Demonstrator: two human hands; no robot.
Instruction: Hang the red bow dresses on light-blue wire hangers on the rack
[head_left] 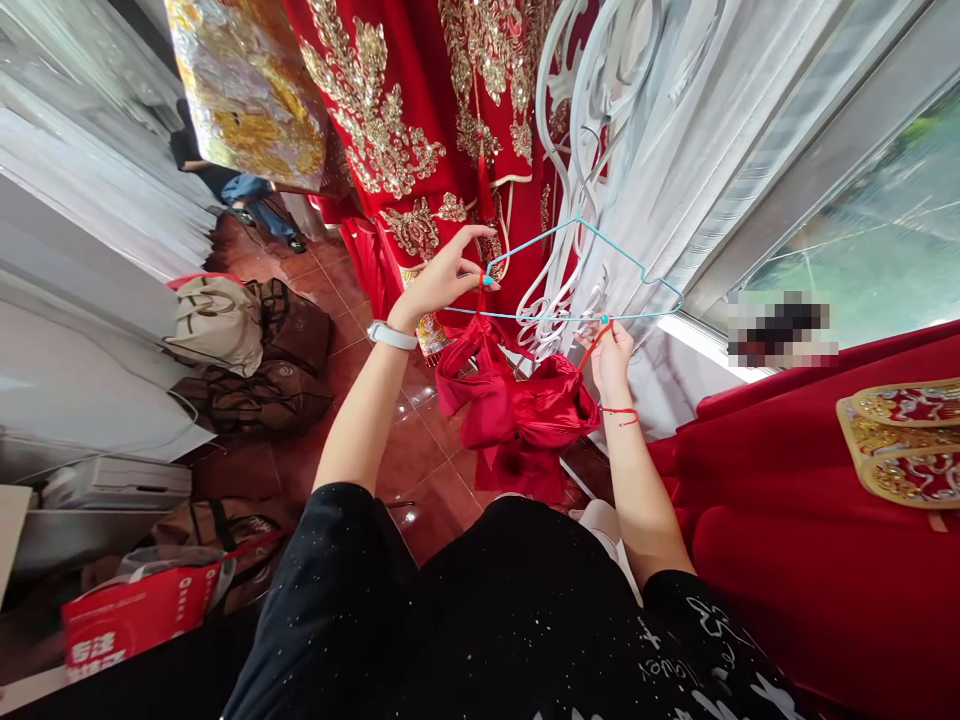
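Note:
A thin light-blue wire hanger (pixel 637 268) is held up in front of me, with a red satin garment (pixel 517 405) hanging bunched below its bottom bar. My left hand (pixel 446 278) pinches the hanger's left end, where a red strap loops over the wire. My right hand (pixel 611 358) is closed on the bottom bar near the right side, gripping a thin red strap of the garment. A white watch sits on my left wrist and a red string on my right wrist.
Red gowns with gold embroidery (pixel 405 110) hang ahead, beside a white ornate metal stand (pixel 577 150) and white curtains. Brown and beige bags (pixel 247 350) lie on the red tiled floor at left, a red paper bag (pixel 139 615) nearer. Red velvet cloth (pixel 810 520) fills the right.

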